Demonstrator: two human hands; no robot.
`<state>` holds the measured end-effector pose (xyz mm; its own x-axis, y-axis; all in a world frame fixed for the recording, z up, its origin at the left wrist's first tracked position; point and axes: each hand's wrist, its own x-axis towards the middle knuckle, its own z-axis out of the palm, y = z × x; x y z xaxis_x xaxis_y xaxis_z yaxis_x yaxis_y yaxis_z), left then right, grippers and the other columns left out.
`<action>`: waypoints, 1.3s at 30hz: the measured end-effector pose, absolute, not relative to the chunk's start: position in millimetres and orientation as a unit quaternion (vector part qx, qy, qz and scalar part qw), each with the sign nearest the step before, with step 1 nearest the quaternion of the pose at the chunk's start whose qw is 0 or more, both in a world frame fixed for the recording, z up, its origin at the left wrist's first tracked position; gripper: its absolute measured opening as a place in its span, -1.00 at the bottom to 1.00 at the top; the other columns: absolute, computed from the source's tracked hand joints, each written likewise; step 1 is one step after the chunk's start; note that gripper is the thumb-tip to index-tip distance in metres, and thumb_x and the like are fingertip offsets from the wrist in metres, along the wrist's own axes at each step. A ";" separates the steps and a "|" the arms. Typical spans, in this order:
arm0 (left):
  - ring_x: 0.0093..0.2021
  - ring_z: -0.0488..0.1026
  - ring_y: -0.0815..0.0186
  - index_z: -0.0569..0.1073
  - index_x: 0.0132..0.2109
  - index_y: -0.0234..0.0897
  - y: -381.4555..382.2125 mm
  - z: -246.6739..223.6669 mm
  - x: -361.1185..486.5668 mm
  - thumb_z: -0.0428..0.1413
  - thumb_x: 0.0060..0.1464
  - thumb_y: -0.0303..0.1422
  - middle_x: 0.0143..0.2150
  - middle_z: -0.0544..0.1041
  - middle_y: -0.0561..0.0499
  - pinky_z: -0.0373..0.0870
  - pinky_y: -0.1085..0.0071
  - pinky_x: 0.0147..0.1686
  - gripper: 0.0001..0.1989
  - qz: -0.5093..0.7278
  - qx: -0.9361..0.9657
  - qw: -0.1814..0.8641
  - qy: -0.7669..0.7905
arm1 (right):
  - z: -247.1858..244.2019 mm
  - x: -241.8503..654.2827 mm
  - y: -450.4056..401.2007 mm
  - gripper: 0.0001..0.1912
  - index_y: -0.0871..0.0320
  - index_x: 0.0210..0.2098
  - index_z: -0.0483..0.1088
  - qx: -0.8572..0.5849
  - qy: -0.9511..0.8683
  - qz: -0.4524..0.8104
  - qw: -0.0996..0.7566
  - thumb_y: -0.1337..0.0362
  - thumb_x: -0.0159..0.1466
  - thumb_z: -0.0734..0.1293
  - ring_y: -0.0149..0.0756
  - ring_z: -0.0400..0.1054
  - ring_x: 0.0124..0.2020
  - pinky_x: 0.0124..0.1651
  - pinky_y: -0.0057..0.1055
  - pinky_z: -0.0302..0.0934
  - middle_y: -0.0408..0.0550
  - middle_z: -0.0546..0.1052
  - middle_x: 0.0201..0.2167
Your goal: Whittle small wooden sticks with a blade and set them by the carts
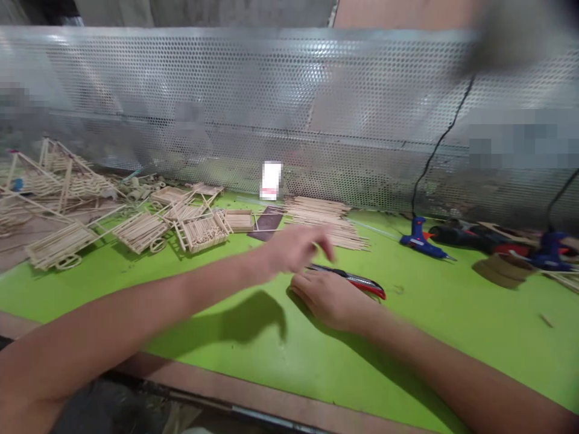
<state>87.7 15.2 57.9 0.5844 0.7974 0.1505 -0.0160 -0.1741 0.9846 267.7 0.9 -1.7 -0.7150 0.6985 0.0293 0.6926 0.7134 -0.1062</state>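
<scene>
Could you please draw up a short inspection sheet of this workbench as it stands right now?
Surface: green bench top, with a brown front edge.
Job's things: red and black utility knife between the hands; bundle of wooden sticks behind it.
Clutter: stick-built model carts at the far left; two blue hot glue guns and brown scraps at the right.
Grippers: left hand blurred, fingers spread, holding nothing visible; right hand low on the bench at the knife's near end, grip unclear.
Cables: black cables rising from the glue guns up the back.
Surroundings: perforated metal sheet behind the bench.
</scene>
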 end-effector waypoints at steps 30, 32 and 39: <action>-0.30 0.54 0.30 0.58 -0.01 -0.25 36.1 -0.2 13.5 0.08 0.32 -0.43 -0.18 0.65 -0.01 0.37 0.40 -0.28 -0.79 0.123 0.958 0.085 0.245 | 19.6 289.7 20.3 -0.72 0.19 -0.03 0.48 -0.488 -0.870 -0.066 -0.014 0.16 0.51 0.21 -0.03 0.47 -0.04 -0.02 -0.16 0.30 0.13 0.57 -0.03; -0.30 0.54 0.29 0.59 -0.02 -0.25 33.7 -1.7 15.6 0.08 0.32 -0.43 -0.19 0.66 0.00 0.36 0.38 -0.27 -0.80 0.123 0.962 0.058 0.236 | 18.7 289.6 21.3 -0.76 0.19 -0.08 0.47 -0.495 -0.866 -0.060 -0.032 0.21 0.51 0.21 -0.05 0.47 -0.07 -0.06 -0.21 0.28 0.13 0.57 -0.04; -0.39 0.49 0.29 0.58 -0.14 -0.26 31.3 -6.8 20.2 0.05 0.35 -0.37 -0.32 0.64 0.01 0.36 0.24 -0.13 -0.80 0.171 0.954 0.018 0.247 | 24.8 292.9 19.7 -0.88 0.15 -0.10 0.37 -0.518 -0.853 0.058 -0.022 0.24 0.47 0.25 -0.17 0.44 -0.26 -0.31 -0.35 0.18 0.03 0.57 -0.21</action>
<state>20.2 31.3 -6.8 0.8195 0.4769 0.3177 0.4643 -0.8775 0.1196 292.9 19.7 24.8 -0.4619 0.8815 -0.0982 0.8867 0.4561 -0.0757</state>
